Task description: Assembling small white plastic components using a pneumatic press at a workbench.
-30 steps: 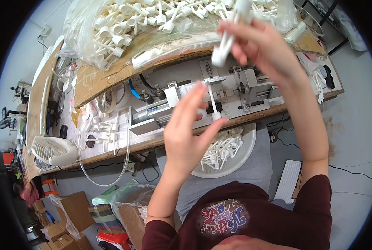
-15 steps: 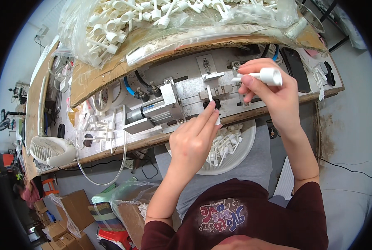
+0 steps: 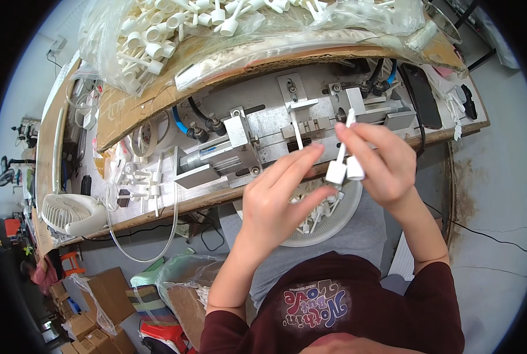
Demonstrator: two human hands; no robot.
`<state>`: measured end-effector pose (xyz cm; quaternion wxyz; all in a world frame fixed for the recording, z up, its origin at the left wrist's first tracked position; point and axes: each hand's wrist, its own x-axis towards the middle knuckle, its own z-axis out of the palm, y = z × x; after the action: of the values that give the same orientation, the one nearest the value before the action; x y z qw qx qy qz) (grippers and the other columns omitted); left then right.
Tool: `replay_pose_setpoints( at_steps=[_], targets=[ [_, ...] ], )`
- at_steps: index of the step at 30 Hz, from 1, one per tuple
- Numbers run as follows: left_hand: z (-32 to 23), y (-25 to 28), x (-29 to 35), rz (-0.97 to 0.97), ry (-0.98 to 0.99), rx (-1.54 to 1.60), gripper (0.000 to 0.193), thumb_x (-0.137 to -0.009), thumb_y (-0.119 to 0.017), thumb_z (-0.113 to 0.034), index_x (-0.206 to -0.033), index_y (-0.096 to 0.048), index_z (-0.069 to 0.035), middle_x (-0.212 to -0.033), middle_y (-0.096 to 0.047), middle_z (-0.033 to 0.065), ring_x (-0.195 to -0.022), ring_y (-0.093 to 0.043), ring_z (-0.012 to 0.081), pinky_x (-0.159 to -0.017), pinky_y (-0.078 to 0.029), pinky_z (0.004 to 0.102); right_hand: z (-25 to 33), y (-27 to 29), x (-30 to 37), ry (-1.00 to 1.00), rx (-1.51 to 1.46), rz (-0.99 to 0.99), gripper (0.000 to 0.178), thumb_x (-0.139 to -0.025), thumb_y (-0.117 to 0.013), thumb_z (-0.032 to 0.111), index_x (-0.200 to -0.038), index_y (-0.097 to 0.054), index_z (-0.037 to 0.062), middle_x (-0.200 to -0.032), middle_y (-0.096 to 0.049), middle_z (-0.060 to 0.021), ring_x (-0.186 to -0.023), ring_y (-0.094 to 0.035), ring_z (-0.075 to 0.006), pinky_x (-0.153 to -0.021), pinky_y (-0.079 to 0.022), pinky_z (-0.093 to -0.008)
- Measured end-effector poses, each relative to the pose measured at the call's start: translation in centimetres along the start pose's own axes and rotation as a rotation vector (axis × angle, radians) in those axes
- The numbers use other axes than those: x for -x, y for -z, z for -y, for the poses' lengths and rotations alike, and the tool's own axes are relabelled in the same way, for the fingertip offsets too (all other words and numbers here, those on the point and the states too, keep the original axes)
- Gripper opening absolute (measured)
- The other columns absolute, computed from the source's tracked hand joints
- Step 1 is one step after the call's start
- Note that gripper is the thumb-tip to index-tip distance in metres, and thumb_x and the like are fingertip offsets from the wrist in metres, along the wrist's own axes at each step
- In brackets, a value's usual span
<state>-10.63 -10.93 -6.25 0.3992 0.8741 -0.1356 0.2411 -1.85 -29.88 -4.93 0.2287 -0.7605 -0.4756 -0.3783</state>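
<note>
My right hand (image 3: 383,166) grips white plastic pump heads (image 3: 345,167), one with its thin stem pointing up toward the machine. My left hand (image 3: 278,197) is beside it, fingertips touching the lower pump head and a thin white tube (image 3: 298,134) rising from between its fingers. Both hands hover over a white bowl (image 3: 334,227) of white pump parts on my lap. Just beyond stands a grey metal fixture machine (image 3: 287,127) on the wooden bench.
A clear bag of white pump heads (image 3: 175,29) lies along the far bench edge. A small white fan (image 3: 69,212) and loose tubes sit at the left. A black phone (image 3: 420,94) lies at the right. Cardboard boxes (image 3: 98,301) stand on the floor.
My right hand came down from high over the machine to just above the bowl. My left hand closed in and now meets it at the pump heads.
</note>
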Motion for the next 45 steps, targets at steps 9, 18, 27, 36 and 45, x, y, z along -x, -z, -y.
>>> replay_pose_setpoints(
  at_steps=[9, 18, 27, 36, 45],
  targets=[
    [-1.1, 0.4, 0.7, -0.035, 0.061, -0.124, 0.031, -0.076, -0.082, -0.001, -0.107, -0.075, -0.002, -0.115, -0.072, 0.0121, -0.079, -0.070, 0.0184, -0.070, -0.058, 0.0292, 0.2, -0.7, -0.6, -0.115, -0.188, -0.008, 0.038, -0.074, -0.070, -0.003, -0.112, -0.070, -0.0058, -0.114, -0.070, -0.0184, -0.092, -0.072, -0.0293, -0.074, -0.060, -0.0343],
    [0.5, 0.1, -0.6, 0.113, -0.102, -0.463, 0.028, -0.077, -0.077, -0.010, -0.103, -0.074, 0.001, -0.118, -0.072, 0.0118, -0.065, -0.067, 0.0154, -0.059, -0.047, 0.0280, 0.9, 0.9, -0.7, -0.437, -0.564, -0.007, 0.051, -0.074, -0.084, 0.006, -0.119, -0.064, -0.0072, -0.129, -0.064, -0.0214, -0.110, -0.068, -0.0303, -0.097, -0.053, -0.0377],
    [-0.1, 1.9, -1.8, 0.184, 0.042, -0.221, 0.029, -0.076, -0.085, -0.017, -0.103, -0.076, -0.008, -0.106, -0.075, 0.0057, -0.060, -0.065, 0.0153, -0.056, -0.051, 0.0260, 1.9, 0.8, 0.4, -0.379, -0.425, 0.065, 0.031, -0.075, -0.082, 0.002, -0.102, -0.067, 0.0009, -0.126, -0.065, -0.0158, -0.094, -0.068, -0.0245, -0.075, -0.059, -0.0312],
    [4.0, 7.1, -13.5, -0.262, -0.245, -0.578, 0.018, -0.085, -0.077, -0.012, -0.102, -0.077, -0.006, -0.097, -0.073, 0.0125, -0.083, -0.069, 0.0195, -0.074, -0.053, 0.0303, 3.3, -1.7, 0.8, -0.133, -0.178, 0.248, 0.021, -0.075, -0.071, 0.008, -0.094, -0.067, 0.0009, -0.119, -0.071, -0.0164, -0.071, -0.068, -0.0161, -0.060, -0.049, -0.0280],
    [3.7, 6.1, -17.0, -0.004, 0.227, -0.358, 0.021, -0.084, -0.074, -0.010, -0.104, -0.075, -0.003, -0.101, -0.072, 0.0157, -0.093, -0.068, 0.0288, -0.083, -0.052, 0.0356, 3.3, -2.4, -0.6, -0.078, -0.058, 0.376, 0.012, -0.073, -0.066, 0.008, -0.083, -0.062, 0.0029, -0.114, -0.073, -0.0185, -0.057, -0.062, -0.0097, -0.056, -0.045, -0.0246]
  ],
)
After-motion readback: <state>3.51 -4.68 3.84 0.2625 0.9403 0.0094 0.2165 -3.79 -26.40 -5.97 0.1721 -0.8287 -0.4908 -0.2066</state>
